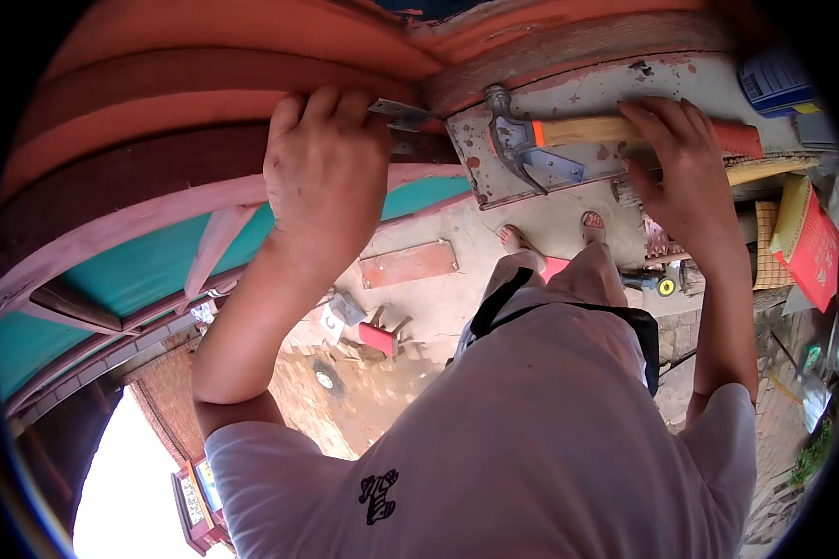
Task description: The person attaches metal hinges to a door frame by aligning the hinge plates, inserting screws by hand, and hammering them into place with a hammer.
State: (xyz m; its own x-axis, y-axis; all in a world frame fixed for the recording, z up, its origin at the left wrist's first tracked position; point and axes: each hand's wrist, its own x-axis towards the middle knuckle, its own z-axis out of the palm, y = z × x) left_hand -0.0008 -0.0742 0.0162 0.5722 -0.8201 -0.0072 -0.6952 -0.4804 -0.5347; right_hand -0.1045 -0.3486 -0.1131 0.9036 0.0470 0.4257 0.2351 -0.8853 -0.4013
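Hammer (515, 133), one, right hand (682, 154) half-open over its handle (583, 130), two metal plates (557, 166), left hand (328, 172) curled, hold unclear

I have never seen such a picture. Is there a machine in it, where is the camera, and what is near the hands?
There is no robot, only a person working bare-handed. The single picture comes from a camera worn on the head, looking forward and down over the pale shirt. The left hand is curled at a red wooden frame, beside a thin metal strip; whether it grips the strip is hidden. The right hand is open over a hammer, at the handle end. The hammer seems to lie on a paint-spotted ledge; beside it is a metal plate.
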